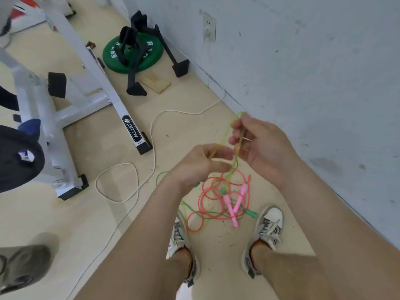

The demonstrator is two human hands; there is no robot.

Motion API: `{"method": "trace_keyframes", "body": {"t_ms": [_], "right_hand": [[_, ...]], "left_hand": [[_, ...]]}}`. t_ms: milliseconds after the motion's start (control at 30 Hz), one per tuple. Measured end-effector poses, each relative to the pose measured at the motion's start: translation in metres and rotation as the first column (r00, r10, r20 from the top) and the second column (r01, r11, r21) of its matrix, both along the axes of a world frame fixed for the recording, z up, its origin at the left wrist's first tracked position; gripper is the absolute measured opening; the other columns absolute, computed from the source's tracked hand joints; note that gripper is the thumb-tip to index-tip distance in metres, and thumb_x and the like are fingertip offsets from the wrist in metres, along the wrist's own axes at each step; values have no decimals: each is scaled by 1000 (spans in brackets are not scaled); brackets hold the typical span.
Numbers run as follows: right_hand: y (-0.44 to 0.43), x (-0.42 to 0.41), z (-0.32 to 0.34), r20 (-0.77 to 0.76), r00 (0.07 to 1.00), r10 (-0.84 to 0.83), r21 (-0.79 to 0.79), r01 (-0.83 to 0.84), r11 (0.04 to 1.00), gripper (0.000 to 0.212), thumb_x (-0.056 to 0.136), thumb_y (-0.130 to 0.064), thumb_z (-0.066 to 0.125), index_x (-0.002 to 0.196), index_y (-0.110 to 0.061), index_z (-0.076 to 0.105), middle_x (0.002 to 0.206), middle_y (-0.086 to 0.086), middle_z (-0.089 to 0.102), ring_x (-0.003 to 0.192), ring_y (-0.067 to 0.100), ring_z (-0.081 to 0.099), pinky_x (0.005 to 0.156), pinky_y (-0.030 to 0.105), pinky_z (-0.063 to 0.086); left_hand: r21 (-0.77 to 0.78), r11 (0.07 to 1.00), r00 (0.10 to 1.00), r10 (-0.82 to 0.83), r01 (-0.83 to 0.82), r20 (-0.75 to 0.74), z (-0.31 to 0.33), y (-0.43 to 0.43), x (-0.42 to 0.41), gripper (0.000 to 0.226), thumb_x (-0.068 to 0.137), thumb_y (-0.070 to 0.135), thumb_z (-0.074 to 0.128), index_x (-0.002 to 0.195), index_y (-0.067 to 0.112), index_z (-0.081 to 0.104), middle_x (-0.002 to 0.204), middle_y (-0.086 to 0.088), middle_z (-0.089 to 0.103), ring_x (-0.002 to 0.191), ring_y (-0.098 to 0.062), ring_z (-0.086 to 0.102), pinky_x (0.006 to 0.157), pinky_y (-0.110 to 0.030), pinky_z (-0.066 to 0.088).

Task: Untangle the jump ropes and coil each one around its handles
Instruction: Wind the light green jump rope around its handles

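Observation:
Two jump ropes lie tangled on the floor between my shoes. The pink rope [195,220] forms several loops, and its two pink handles [232,207] cross each other in the pile. The green rope [234,155] rises from the pile to my hands; one green handle [252,213] pokes out under the pink handles. My left hand [198,163] pinches a strand of the green rope. My right hand [258,142] holds a loop of the same rope slightly higher, next to the wall.
A white cable [138,169] snakes over the floor from a wall socket [209,27]. A white weight bench frame [91,100] stands at left, a green weight plate [132,53] with black stands behind. The grey wall [313,72] runs close on the right.

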State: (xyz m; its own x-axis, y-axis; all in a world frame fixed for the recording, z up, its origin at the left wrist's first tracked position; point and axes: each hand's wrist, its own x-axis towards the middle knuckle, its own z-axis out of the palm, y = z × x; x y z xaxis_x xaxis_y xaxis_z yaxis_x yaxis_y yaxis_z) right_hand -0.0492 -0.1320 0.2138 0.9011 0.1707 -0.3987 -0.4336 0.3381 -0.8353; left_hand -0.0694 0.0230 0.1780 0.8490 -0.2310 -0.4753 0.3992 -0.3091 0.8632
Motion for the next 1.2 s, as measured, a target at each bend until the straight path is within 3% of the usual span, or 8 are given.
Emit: {"method": "trace_keyframes", "body": {"t_ms": [167, 267, 400, 533, 733, 933, 1033, 1200], "right_hand": [[-8, 20, 3, -148, 931, -333, 206, 358, 911, 31, 102, -25, 49, 82, -5, 60, 62, 2, 53, 57, 13, 60, 47, 16, 49], [-22, 28, -4, -207, 850, -484, 172, 519, 837, 31, 102, -27, 47, 89, -2, 62, 71, 7, 54, 65, 19, 60, 62, 29, 57], [-16, 20, -13, -218, 970, -111, -106, 89, 990, 40, 98, -48, 47, 102, -13, 64, 86, 7, 63, 81, 20, 63, 76, 36, 50], [10, -2, -20, -106, 892, 440, -142, -452, 881, 33, 101, -41, 44, 101, -15, 65, 103, 12, 72, 95, 29, 69, 84, 39, 51], [7, -8, -26, -82, 787, 612, -164, -616, 770, 29, 95, -20, 60, 121, -8, 61, 104, 15, 70, 93, 27, 68, 93, 52, 50], [11, -14, -24, -132, 687, 714, -230, -722, 652, 31, 93, -18, 64, 116, 2, 58, 81, 8, 65, 76, 23, 65, 76, 41, 54], [10, -14, -23, -137, 681, 719, -266, -725, 635, 30, 94, -19, 62, 115, 2, 58, 81, 8, 63, 76, 23, 65, 86, 48, 54], [13, -14, -21, -130, 684, 718, -309, -716, 626, 27, 102, -28, 49, 111, -5, 58, 77, 9, 63, 73, 26, 68, 81, 48, 57]], "left_hand": [[127, 889, 898, -432, 439, -84, -7, -13, -8, 39, 98, 33, 50, 84, 6, 74, 56, 3, 47, 46, -7, 29, 47, -23, 26], [-38, 957, 943, -291, 288, -163, -5, -5, -5, 48, 101, 37, 42, 69, 5, 57, 57, -2, 56, 41, -8, 26, 39, -19, 20], [-437, 854, 930, 134, -283, -341, 5, -1, 9, 41, 100, 42, 38, 66, 19, 40, 51, -1, 36, 43, -9, 14, 36, -19, 7], [-578, 644, 856, 270, -500, -440, 13, -1, 19, 38, 101, 38, 36, 70, 17, 42, 50, 0, 37, 37, -5, 18, 32, -15, 9], [-587, 500, 768, 482, -636, -422, 15, 9, 24, 31, 102, 33, 37, 76, 17, 43, 52, 0, 42, 34, -5, 21, 29, -15, 14], [-625, 371, 705, 548, -687, -450, 16, 16, 28, 30, 102, 30, 36, 77, 16, 45, 56, -2, 47, 37, -6, 24, 31, -15, 16], [-622, 319, 663, 590, -716, -461, 15, 20, 29, 25, 101, 25, 38, 80, 15, 47, 61, -4, 52, 39, -7, 26, 32, -16, 18], [-570, 430, 692, 606, -700, -392, 11, 14, 25, 22, 100, 24, 43, 88, 11, 57, 87, -13, 68, 62, -14, 54, 57, -21, 41]]}}
